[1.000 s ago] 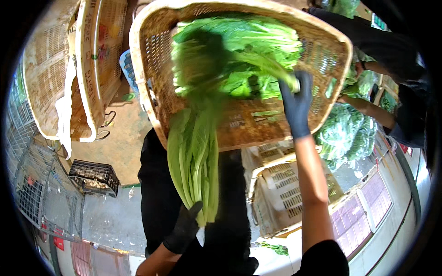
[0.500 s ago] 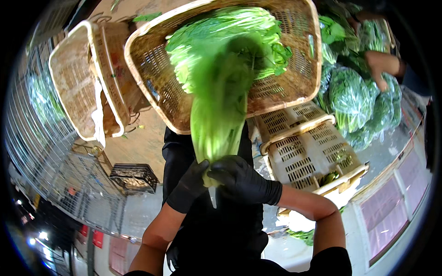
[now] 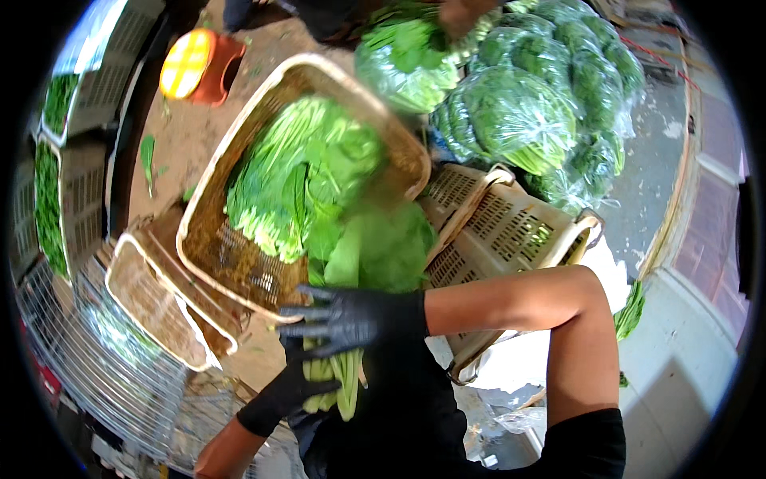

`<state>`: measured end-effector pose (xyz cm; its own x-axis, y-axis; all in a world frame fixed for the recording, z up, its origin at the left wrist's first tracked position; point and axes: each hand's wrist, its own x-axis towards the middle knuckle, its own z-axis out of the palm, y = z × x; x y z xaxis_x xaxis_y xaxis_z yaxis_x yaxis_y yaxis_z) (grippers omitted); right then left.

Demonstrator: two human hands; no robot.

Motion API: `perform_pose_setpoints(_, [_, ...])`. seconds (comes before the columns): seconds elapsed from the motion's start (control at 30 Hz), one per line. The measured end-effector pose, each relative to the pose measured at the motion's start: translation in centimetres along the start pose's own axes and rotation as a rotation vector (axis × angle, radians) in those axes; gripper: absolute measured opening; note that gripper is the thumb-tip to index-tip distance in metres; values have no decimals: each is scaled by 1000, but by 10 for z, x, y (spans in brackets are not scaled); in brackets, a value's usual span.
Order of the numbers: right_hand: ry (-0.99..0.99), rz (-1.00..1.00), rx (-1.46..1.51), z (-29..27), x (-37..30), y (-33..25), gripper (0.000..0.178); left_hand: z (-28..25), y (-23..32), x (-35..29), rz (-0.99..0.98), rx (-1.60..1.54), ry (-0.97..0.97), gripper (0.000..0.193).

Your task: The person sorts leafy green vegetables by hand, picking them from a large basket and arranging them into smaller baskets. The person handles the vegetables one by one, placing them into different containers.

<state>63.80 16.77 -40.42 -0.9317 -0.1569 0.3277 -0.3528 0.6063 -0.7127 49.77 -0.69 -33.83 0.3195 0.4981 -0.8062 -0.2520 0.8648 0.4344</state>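
Note:
A bunch of leafy greens lies before me, leaves up against the basket's near edge, pale stalks toward my body. My left hand, in a black glove, is closed round the stalks near their cut ends. Across the bunch, higher up, lies my right hand, also gloved in black; its fingers are spread and point left. Part of the bunch is hidden under it, and the leaves are blurred. Beyond sits a tan plastic basket, tilted in view, with a heap of loose greens inside.
Bagged greens are piled at the far right, beside stacked slotted crates. Another person's hand is over greens at the top. An orange stool, a second basket and a wire rack stand left.
My view has turned. My right hand has left the stalk ends and now lies spread across the bunch. My left hand still grips the stalks.

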Motion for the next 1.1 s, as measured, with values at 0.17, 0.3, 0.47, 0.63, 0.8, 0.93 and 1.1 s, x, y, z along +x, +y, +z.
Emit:
perform_pose_setpoints(0.17, [-43, 226, 471, -61, -38, -14, 72, 3, 129, 19, 5, 152, -367, 75])
perform_pose_setpoints(0.3, [291, 720, 1112, -135, -90, -2, 91, 17, 206, 48, -67, -429, -433, 101])
perform_pose_setpoints(0.47, [828, 1110, 1195, -195, -152, 36, 72, 54, 233, 119, 347, -533, -168, 79])
perform_pose_setpoints(0.63, [933, 1371, 615, -236, -229, 144, 52, 22, 138, 121, 164, -643, 54, 56])
perform_pose_setpoints(0.8, [762, 1423, 315, -317, -311, 303, 47, -36, -39, 89, 116, -624, 366, 39])
perform_pose_setpoints(0.93, [564, 1009, -640, -280, -258, 368, 50, -64, -115, 73, 78, -734, 542, 34])
perform_pose_setpoints(1.1, [100, 1054, -130, 21, -77, 327, 69, -72, -224, 58, 123, -681, 601, 32])
